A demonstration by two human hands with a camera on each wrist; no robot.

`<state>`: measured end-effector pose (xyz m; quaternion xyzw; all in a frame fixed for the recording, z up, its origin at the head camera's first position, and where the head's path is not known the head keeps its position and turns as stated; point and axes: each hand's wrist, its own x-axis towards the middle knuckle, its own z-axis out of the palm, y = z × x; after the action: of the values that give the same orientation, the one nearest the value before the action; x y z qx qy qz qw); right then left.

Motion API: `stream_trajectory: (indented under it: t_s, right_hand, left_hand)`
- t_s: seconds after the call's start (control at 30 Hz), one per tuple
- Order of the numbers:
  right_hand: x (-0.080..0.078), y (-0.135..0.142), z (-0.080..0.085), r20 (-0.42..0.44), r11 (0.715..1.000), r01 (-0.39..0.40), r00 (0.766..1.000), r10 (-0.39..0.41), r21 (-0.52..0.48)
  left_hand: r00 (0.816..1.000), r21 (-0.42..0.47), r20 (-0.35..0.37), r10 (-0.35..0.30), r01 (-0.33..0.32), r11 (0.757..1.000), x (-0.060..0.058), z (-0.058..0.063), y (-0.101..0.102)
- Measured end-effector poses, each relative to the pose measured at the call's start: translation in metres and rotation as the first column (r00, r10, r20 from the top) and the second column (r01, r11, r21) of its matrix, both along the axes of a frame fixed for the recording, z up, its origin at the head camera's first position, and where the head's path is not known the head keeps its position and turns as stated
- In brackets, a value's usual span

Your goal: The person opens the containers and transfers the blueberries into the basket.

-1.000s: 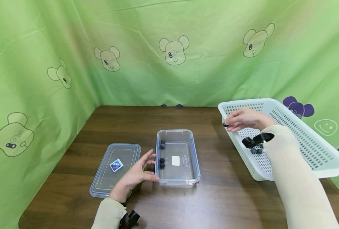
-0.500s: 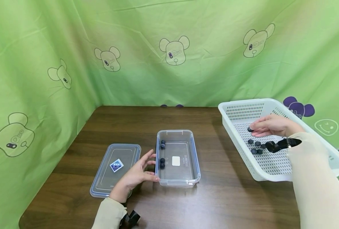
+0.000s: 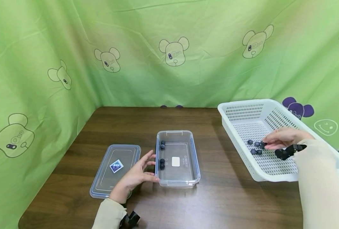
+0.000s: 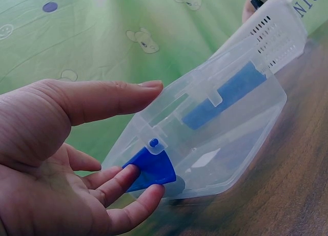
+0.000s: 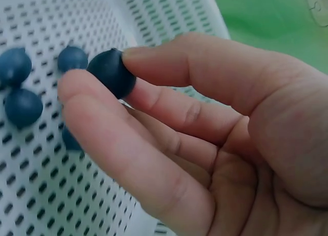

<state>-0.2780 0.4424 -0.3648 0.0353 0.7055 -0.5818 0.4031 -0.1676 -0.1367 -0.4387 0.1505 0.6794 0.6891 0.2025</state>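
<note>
My right hand (image 3: 286, 136) is low inside the white basket (image 3: 272, 174). Its thumb and fingertips pinch a blueberry (image 5: 110, 75), with several more blueberries (image 5: 23, 108) on the perforated floor beside the fingers. To the left, my left hand (image 3: 135, 175) rests against the side of a clear plastic box (image 3: 183, 183). Its thumb lies by the near corner, while in the left wrist view the fingertips touch a blue flap (image 4: 154, 169) on the box. Several dark blueberries (image 3: 162, 165) sit along the box's left wall.
A clear lid (image 3: 106, 171) with a blue edge and diamond-shaped sticker lies on the brown wooden table (image 3: 221, 203), left of the box and partly behind the left hand. A green printed curtain (image 3: 137, 86) hangs behind and at both sides.
My right hand has moved right from above the basket's left rim, then down among the blueberries, with a blueberry in its fingers. The left hand and box have stayed put.
</note>
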Motion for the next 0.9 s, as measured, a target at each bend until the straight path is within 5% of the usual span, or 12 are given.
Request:
stream_trajectory:
  t_s: [0.33, 0.9]
  right_hand:
    - [0.008, -0.003, -0.014, -0.001, 0.949, 0.063, 0.998, -0.066, 0.307]
    - [0.012, -0.010, -0.017, 0.002, 0.929, 0.032, 0.999, -0.036, 0.369]
  left_hand:
    - [1.000, -0.003, 0.001, 0.004, -0.004, 1.000, 0.000, 0.000, 0.000]
    - [1.000, -0.011, 0.001, 0.004, -0.004, 1.000, -0.001, 0.001, 0.000]
